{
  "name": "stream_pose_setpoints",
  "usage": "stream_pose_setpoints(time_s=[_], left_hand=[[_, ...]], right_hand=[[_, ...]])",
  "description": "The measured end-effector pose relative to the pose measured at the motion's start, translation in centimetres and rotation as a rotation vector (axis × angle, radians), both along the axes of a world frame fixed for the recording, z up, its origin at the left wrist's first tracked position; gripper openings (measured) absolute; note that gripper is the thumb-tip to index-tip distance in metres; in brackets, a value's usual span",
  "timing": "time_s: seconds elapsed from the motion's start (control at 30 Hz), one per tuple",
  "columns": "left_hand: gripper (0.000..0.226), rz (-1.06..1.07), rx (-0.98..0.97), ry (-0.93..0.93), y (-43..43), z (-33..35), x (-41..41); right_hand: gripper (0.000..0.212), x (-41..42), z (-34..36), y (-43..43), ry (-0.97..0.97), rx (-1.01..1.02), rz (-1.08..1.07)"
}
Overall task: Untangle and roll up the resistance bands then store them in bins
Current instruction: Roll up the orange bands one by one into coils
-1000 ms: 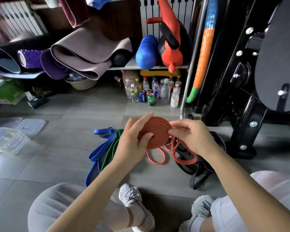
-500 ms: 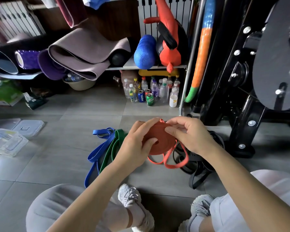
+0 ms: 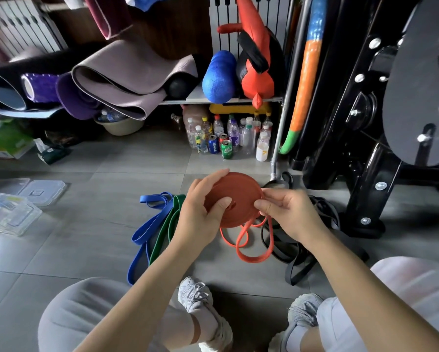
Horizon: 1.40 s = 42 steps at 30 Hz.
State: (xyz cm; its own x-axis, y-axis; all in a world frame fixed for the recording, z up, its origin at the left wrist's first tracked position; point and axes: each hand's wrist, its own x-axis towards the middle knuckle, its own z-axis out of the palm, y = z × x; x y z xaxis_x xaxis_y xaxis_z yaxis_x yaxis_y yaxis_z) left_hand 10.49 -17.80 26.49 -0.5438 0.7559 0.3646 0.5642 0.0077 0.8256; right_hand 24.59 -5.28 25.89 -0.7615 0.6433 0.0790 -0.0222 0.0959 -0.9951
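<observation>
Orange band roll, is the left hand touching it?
Touching. The head view shows the left hand gripping the orange band roll, thumb pressed on its face.

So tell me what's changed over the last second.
The right hand wound the strand over the top of the orange roll and is back pinching at its right edge; the left hand kept gripping it, thumb on its face. The loose tail now hangs under the roll rather than spread to the right. Blue band, green band, black band and clear bins lie as before.

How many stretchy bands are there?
4: orange band in left hand and right hand; blue band, green band on floor left; black band right, maybe several tangled.
</observation>
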Motion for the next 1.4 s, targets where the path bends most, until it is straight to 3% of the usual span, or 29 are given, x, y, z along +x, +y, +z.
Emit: stream_pose_setpoints(time_s=[0.23,0.5,0.67,0.97,1.07,1.13,1.23,1.33,1.4], left_hand=[[0.068,0.034,0.007,-0.058,0.2,0.5,0.2],[0.062,0.072,0.005,-0.179,0.3,0.4,0.7],[0.013,0.101,-0.032,-0.379,0.5,0.6,0.5],[0.018,0.133,-0.056,-0.493,0.3,0.7,-0.1],[0.016,0.019,-0.129,-0.619,-0.1,1.0,0.0],[0.032,-0.048,-0.188,-0.650,-0.4,1.0,-0.2],[0.040,-0.095,-0.157,-0.674,-0.7,0.9,-0.3],[0.039,-0.071,-0.056,-0.716,-0.7,0.8,-0.2],[0.038,-0.054,0.000,-0.754,-0.6,0.6,-0.1]], right_hand=[[0.013,-0.1,0.3,-0.4,0.058,-0.166,-0.060],[0.014,0.1,-0.1,-0.9,-0.008,-0.121,-0.111],[0.014,0.2,-0.3,-1.0,-0.031,-0.174,-0.166],[0.017,-0.4,-0.1,-1.6,-0.059,-0.215,-0.181],[0.015,-0.3,-0.3,-1.5,-0.102,-0.192,-0.198],[0.012,-0.3,-0.5,-1.3,-0.117,-0.214,-0.222],[0.010,-0.3,-0.7,-1.3,-0.085,-0.359,-0.263],[0.003,-0.6,-0.7,-1.5,0.068,-0.602,-0.273],[0.009,-0.5,-0.8,-1.5,0.112,-0.660,-0.279]])
